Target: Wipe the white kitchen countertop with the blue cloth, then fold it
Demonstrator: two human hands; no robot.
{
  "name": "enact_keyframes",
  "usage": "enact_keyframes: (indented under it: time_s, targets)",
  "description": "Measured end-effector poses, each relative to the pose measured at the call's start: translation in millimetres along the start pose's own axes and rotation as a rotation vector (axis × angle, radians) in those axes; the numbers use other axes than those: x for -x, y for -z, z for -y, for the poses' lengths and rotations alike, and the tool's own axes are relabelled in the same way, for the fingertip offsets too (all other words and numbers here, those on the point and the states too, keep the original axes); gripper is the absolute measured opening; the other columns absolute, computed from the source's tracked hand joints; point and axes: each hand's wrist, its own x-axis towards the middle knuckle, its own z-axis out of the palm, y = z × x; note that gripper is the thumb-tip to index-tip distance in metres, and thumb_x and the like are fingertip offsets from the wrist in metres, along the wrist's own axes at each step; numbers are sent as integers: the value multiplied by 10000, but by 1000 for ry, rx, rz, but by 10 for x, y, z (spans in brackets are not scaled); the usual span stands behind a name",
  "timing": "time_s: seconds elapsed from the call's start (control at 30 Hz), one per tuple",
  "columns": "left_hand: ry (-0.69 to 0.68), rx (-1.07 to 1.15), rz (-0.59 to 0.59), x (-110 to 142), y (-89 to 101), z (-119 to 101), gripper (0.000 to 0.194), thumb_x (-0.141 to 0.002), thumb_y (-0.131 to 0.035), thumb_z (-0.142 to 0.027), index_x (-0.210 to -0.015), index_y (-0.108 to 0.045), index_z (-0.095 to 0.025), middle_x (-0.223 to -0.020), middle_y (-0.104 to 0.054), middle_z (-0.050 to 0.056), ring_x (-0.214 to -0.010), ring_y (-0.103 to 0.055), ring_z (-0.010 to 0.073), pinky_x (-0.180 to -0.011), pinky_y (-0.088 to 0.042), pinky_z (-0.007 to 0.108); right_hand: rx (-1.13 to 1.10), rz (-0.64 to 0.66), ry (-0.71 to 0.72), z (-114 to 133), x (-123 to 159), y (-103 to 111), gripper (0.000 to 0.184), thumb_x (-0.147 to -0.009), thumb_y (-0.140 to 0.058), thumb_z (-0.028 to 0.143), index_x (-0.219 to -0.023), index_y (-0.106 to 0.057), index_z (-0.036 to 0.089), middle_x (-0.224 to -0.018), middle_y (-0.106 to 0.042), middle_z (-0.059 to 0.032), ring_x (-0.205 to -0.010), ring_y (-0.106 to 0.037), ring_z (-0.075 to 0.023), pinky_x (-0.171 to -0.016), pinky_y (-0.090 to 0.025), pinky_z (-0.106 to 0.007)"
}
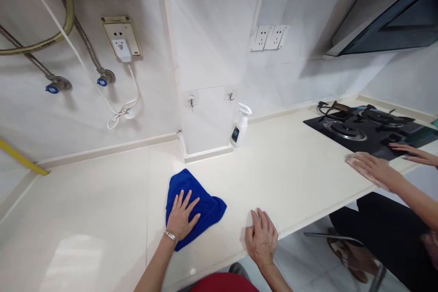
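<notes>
My left hand (182, 217) lies flat with fingers spread on a blue cloth (208, 207) that is bunched on the cream countertop (102, 200). My right hand (262, 237) rests palm down on the bare counter near its front edge, fingers together and holding nothing. A white spray bottle (240, 126) stands upright at the back, against the foot of the wall column.
At the right, another person's hand (371, 168) presses a pale cloth (351, 159) on the counter beside a black gas hob (369, 130); their other hand (412, 153) lies on the hob. Wall sockets (268, 37), hoses and valves (101, 81) are on the back wall.
</notes>
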Motion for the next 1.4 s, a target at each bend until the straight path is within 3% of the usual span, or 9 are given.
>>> enact_keyframes:
  time_s: [0.2,0.47,0.6,0.7,0.83,0.97,1.03,1.27,1.4]
  targets:
    - [33,37,16,79,-137,-391,704,-953,-536,-402,-1588,-253,-291,-1672,-101,144,-1536,-84,423,-1218,-204,709,-25,12,-25,18,8,20,461,-903,-393,242,-1322,-572,171,-1430,-556,-141,-1368,-431,-318,-1079,-342,-514]
    - [-99,300,140,125,-175,-850,872,-908,-505,-687,-1605,-138,-311,-1672,36,159,-1528,49,445,-1204,-71,769,-20,15,-8,-3,4,-2,457,-922,-359,275,-1302,-589,170,-1407,-571,-156,-1338,-461,-340,-1032,-379,-533]
    - [-116,340,152,149,-157,-827,956,-833,-594,-738,-1596,-195,-323,-1672,7,158,-1529,19,448,-1201,-90,770,-25,8,-4,-16,26,-32,455,-929,-351,287,-1299,-590,176,-1404,-575,-154,-1335,-464,-345,-1035,-380,-547]
    - [-91,359,126,163,-140,-767,750,-901,-586,-624,-1550,-347,-333,-1676,-99,122,-1543,-67,392,-1228,-149,717,-39,27,-10,-34,51,-59,464,-937,-340,297,-1308,-592,177,-1421,-567,-147,-1344,-459,-349,-1039,-381,-557]
    - [-117,358,91,132,-135,-620,474,-940,-560,-298,-1414,-558,-283,-1600,-364,86,-1511,-277,314,-1232,-282,640,-166,26,-56,-170,39,-131,491,-975,-295,361,-1291,-625,179,-1408,-577,-142,-1320,-493,-335,-1039,-408,-534]
    - [-111,352,-44,-35,-174,-424,364,-961,-448,-212,-1208,-709,-270,-1319,-666,39,-1315,-565,222,-1162,-476,485,-297,42,-114,-293,-39,-194,553,-993,-272,507,-1089,-734,218,-1313,-620,-138,-1196,-578,-323,-966,-477,-496]
    - [-58,333,-106,-183,-192,-341,405,-988,-372,-213,-1212,-708,-240,-1297,-678,53,-1295,-580,205,-1148,-497,430,-281,68,-152,-251,-71,-210,556,-992,-295,566,-1060,-745,248,-1318,-618,-121,-1200,-572,-326,-983,-467,-508]
    - [161,245,-146,-820,-290,-203,488,-971,-392,-237,-1432,-527,-146,-1501,-500,144,-1444,-410,299,-1204,-408,513,-244,108,-51,197,-41,-292,559,-981,-382,635,-1334,-600,260,-1390,-589,-126,-1332,-489,-361,-1082,-372,-606]
    - [216,228,-105,-1060,-344,-188,505,-944,-409,-228,-1425,-515,-119,-1452,-536,168,-1420,-430,306,-1185,-420,510,-184,77,4,224,11,-415,513,-975,-383,643,-1190,-669,275,-1400,-589,-133,-1296,-534,-367,-1081,-350,-677]
